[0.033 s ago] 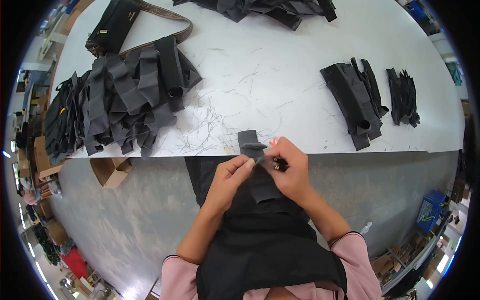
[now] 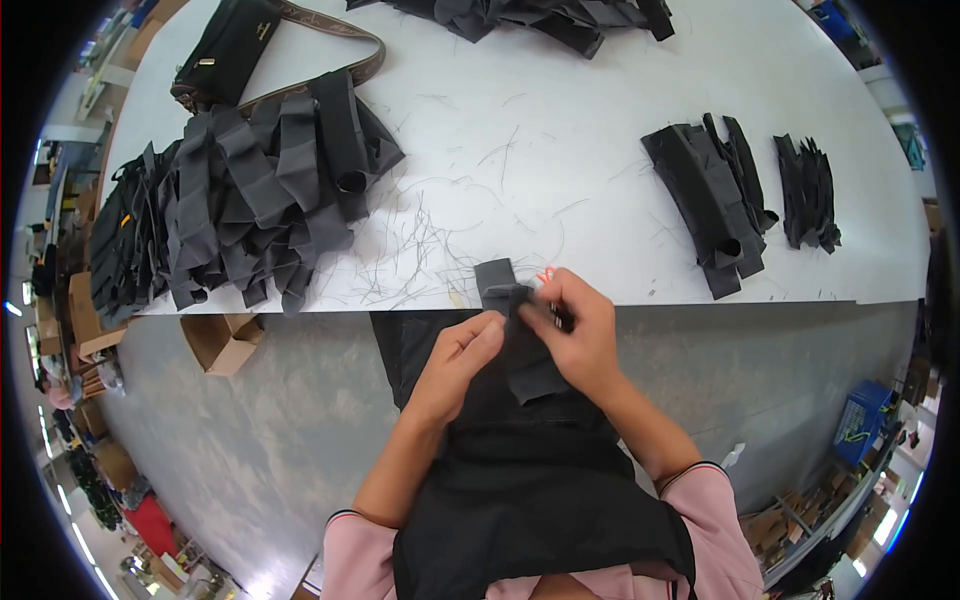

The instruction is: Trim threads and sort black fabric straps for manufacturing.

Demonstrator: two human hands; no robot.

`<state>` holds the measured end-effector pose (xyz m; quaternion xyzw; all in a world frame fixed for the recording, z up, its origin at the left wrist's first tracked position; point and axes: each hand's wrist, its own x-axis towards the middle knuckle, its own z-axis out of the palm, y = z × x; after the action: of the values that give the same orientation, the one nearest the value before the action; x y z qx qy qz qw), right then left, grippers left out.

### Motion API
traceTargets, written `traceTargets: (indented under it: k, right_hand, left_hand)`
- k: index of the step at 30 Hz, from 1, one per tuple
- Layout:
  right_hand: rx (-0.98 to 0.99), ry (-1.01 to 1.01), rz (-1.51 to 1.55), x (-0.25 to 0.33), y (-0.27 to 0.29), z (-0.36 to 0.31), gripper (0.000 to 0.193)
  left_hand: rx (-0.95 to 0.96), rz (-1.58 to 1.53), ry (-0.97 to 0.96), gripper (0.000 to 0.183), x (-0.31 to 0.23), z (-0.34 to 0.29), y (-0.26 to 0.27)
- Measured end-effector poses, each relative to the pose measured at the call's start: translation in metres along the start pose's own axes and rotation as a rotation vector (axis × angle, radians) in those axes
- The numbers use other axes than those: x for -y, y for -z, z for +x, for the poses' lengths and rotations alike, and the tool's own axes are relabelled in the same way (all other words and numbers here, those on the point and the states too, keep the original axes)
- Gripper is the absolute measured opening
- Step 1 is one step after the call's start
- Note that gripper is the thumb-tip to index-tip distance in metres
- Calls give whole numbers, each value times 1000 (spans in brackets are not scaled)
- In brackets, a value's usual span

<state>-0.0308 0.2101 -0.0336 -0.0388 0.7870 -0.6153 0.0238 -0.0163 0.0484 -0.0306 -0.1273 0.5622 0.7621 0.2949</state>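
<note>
A dark grey fabric strip (image 2: 536, 372) runs from the table's front edge down over my lap, with a folded part between my hands. My left hand (image 2: 459, 362) is closed, thumb and forefinger pinching the strip's left side. My right hand (image 2: 580, 325) is closed at the strip's right side, its fingertips smeared by motion. In it sits a small dark tool (image 2: 562, 318), mostly hidden by the fingers. An orange-red loop (image 2: 546, 275) shows above that hand; whether it belongs to the tool I cannot tell.
Dark fabric strips pile up at the left (image 2: 250, 190), with smaller stacks at the right (image 2: 705, 205) and far right (image 2: 805, 192). More strips (image 2: 540, 20) lie at the back. A black bag (image 2: 225, 55) stands back left. Loose threads litter the white table (image 2: 590, 150). A cardboard box (image 2: 222, 345) sits below.
My right hand has shifted slightly up, its fingertips coming away from my left thumb. The folded part of the strip has turned and now lies differently between the hands.
</note>
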Motion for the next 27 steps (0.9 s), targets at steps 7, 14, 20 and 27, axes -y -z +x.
traceTargets:
  k: [7,14,20,27]
  right_hand:
    - [-195,-259,291,-17,-10,-8,20]
    - [-21,-107,-156,0,25,-49,25]
    - [58,48,-362,15,35,-40,25]
    - [235,164,-416,15,42,-27,26]
  left_hand:
    - [-127,-123,113,28,12,19,2]
    - [-198,-123,23,24,11,19,-2]
    - [-216,1,-82,25,7,15,-9]
    - [-187,118,-76,26,12,15,-4]
